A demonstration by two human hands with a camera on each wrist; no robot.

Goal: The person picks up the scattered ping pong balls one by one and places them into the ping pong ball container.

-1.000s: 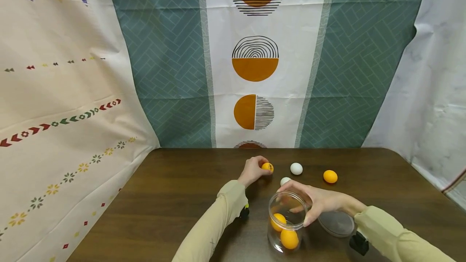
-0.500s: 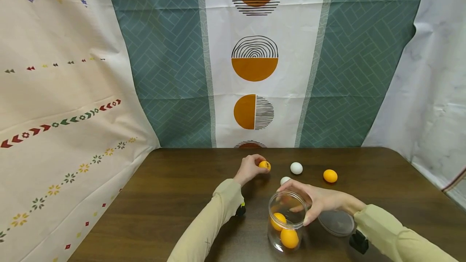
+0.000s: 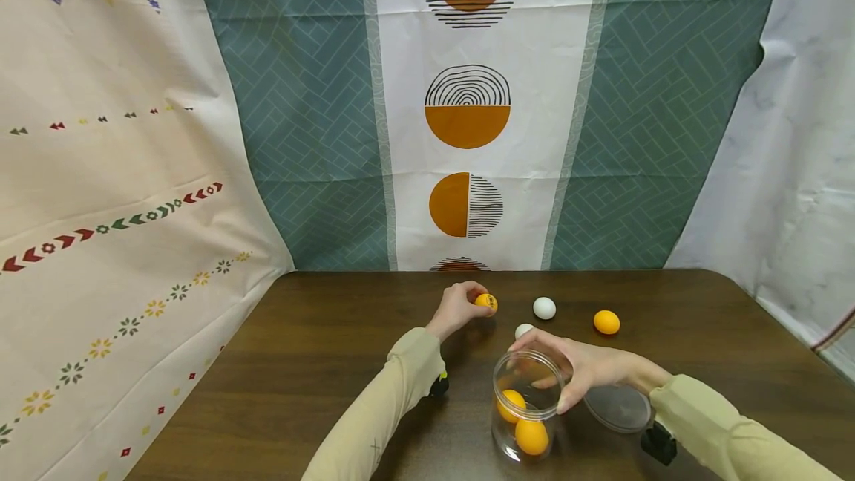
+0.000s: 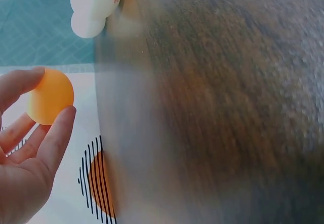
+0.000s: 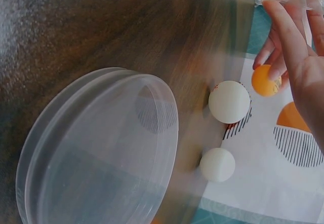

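My left hand (image 3: 458, 310) pinches an orange ping-pong ball (image 3: 487, 304) between thumb and fingers, toward the back of the table. Printed marks show on that ball. In the left wrist view, the thumb and fingertips (image 4: 65, 127) touch its sides. My right hand (image 3: 581, 371) grips the upper rim of a clear plastic jar (image 3: 504, 433), fingers behind and thumb on the near side. The jar stands upright and uncovered at the front. Two orange balls (image 3: 531, 437) lie inside it. A white ball (image 3: 524, 331) sits just behind the right hand, partly hidden by it.
A clear round lid (image 3: 624, 414) lies on the brown table (image 3: 320, 377) right of the jar, partly under the right forearm. Farther back are another white ball (image 3: 544, 308) and an orange ball (image 3: 606, 322). Patterned cloth (image 3: 334, 132) hangs behind the table.
My left hand has shifted slightly left with the orange ping-pong ball during the first half second, then stays nearly still. The right hand and jar have not moved.
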